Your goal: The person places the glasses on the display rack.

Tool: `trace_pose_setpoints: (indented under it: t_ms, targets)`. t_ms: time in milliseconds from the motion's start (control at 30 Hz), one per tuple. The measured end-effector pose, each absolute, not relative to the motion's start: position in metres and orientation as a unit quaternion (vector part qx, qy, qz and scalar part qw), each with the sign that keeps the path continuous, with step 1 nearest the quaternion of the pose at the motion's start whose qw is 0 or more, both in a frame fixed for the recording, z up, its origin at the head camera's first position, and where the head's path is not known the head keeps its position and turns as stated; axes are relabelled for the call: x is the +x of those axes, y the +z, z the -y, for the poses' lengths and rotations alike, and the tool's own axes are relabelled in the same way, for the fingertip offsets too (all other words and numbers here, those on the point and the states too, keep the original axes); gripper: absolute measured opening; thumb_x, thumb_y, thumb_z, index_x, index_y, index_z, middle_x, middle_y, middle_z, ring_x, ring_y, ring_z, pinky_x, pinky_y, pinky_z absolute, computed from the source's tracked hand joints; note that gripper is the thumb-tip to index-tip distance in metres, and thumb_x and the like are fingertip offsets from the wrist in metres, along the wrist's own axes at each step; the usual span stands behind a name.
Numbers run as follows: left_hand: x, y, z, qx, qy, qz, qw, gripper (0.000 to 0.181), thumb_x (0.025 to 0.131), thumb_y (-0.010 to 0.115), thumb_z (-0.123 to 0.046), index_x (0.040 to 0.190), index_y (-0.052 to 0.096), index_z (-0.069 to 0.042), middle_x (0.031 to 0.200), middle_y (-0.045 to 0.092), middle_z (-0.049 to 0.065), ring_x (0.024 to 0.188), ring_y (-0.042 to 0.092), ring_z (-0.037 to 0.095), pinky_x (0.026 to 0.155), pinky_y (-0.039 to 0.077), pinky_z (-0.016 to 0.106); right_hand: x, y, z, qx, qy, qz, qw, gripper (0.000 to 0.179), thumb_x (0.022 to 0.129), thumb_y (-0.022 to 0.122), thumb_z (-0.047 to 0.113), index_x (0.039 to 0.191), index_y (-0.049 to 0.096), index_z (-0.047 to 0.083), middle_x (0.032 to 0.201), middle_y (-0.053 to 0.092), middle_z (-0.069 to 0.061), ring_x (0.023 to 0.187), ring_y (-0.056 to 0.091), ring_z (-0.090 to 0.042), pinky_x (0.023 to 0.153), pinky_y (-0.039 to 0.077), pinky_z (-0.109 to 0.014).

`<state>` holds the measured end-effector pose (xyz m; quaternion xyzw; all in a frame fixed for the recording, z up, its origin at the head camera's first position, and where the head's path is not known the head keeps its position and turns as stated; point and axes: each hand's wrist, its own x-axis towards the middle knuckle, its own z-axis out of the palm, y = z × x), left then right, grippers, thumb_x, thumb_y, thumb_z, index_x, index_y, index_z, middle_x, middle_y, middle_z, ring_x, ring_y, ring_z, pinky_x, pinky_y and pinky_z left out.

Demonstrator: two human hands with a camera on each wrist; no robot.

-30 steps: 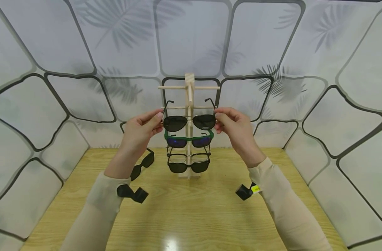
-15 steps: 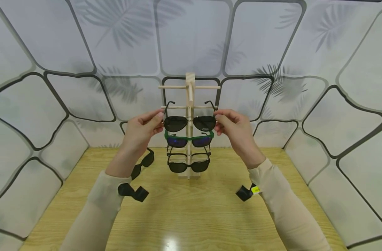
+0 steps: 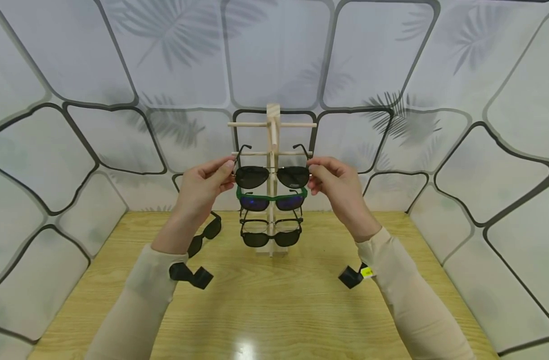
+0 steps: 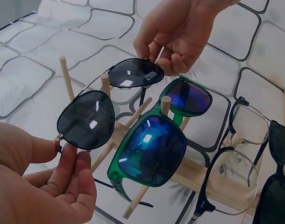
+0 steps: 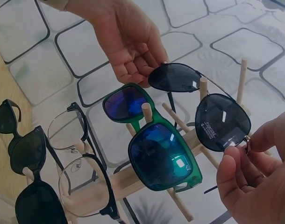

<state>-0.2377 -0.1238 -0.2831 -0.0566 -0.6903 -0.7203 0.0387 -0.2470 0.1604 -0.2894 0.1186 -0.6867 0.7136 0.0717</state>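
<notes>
My left hand [image 3: 202, 192] and right hand [image 3: 339, 187] pinch the two hinge ends of dark aviator sunglasses [image 3: 251, 177]. The lenses face me, and the temples reach back past a crossbar of the wooden display stand [image 3: 273, 117]. In the left wrist view the bridge of the aviators [image 4: 89, 116] lies right at a peg's tip. Just below them hang green-framed sunglasses [image 3: 289, 202] with blue mirrored lenses. Lower on the stand are half-rim clear eyeglasses [image 3: 256, 226] and black sunglasses [image 3: 287, 239].
Another pair of black sunglasses [image 3: 212, 229] lies on the wooden table [image 3: 274, 310], partly behind my left forearm. The stand's top crossbar [image 3: 299, 125] holds no glasses. A patterned backdrop [image 3: 274, 55] rises behind and at both sides.
Almost nothing differs. Both hands keep their pinch on the aviator sunglasses at about the same height, with only a tiny shift in view.
</notes>
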Motion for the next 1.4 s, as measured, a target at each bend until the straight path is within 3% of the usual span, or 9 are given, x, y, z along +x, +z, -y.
trace_pose_setpoints:
  t_ms: [133, 400, 600, 867, 1200, 1400]
  targets:
    - [-0.238, -0.284, 0.125, -0.058, -0.721, 0.69, 0.038, 0.044, 0.11, 0.059, -0.02, 0.151, 0.057, -0.003, 0.105, 0.064, -0.008, 0.092, 0.064, 0.008, 0.09, 0.059, 0.019, -0.246, -0.289, -0.16, 0.121, 0.712, 0.688, 0.07, 0.019, 0.106, 0.063, 0.016, 0.118, 0.072, 0.003, 0.086, 0.066, -0.002, 0.071, 0.064, -0.015, 0.062, 0.059, -0.023]
    - [-0.237, -0.285, 0.125, -0.064, -0.714, 0.695, 0.048, 0.043, 0.11, 0.059, -0.02, 0.15, 0.059, -0.003, 0.106, 0.066, -0.003, 0.091, 0.066, 0.007, 0.09, 0.059, 0.019, -0.247, -0.289, -0.16, 0.121, 0.716, 0.684, 0.07, 0.019, 0.107, 0.063, 0.018, 0.119, 0.072, 0.005, 0.087, 0.065, -0.002, 0.072, 0.064, -0.014, 0.063, 0.059, -0.023]
    - [-0.233, -0.285, 0.126, -0.064, -0.722, 0.687, 0.05, 0.046, 0.109, 0.06, -0.024, 0.149, 0.058, -0.001, 0.093, 0.068, -0.011, 0.09, 0.068, 0.007, 0.091, 0.061, 0.021, -0.244, -0.291, -0.163, 0.119, 0.724, 0.676, 0.069, 0.034, 0.108, 0.062, 0.021, 0.132, 0.064, -0.002, 0.087, 0.068, 0.0, 0.072, 0.064, -0.012, 0.063, 0.058, -0.023]
    - [-0.217, -0.292, 0.14, -0.07, -0.7, 0.707, 0.066, 0.044, 0.109, 0.061, -0.028, 0.146, 0.061, -0.004, 0.092, 0.077, -0.014, 0.094, 0.074, 0.005, 0.089, 0.061, 0.02, -0.232, -0.303, -0.176, 0.103, 0.716, 0.686, 0.079, 0.028, 0.108, 0.063, 0.023, 0.131, 0.066, 0.007, 0.089, 0.069, 0.0, 0.071, 0.064, -0.012, 0.062, 0.058, -0.022]
    - [-0.187, -0.33, 0.161, -0.021, -0.652, 0.757, 0.042, 0.036, 0.11, 0.06, -0.026, 0.137, 0.064, -0.003, 0.098, 0.075, -0.013, 0.098, 0.072, 0.005, 0.091, 0.061, 0.023, -0.206, -0.332, -0.187, 0.081, 0.698, 0.706, 0.085, 0.021, 0.108, 0.062, 0.019, 0.125, 0.069, 0.01, 0.089, 0.07, 0.0, 0.071, 0.065, -0.011, 0.064, 0.059, -0.022]
    - [-0.174, -0.358, 0.175, 0.008, -0.647, 0.762, 0.032, 0.036, 0.109, 0.062, -0.026, 0.135, 0.064, -0.001, 0.097, 0.075, -0.016, 0.099, 0.073, 0.005, 0.09, 0.06, 0.02, -0.189, -0.359, -0.186, 0.067, 0.672, 0.734, 0.077, 0.024, 0.108, 0.062, 0.019, 0.125, 0.07, 0.004, 0.089, 0.07, -0.002, 0.071, 0.066, -0.012, 0.063, 0.06, -0.025]
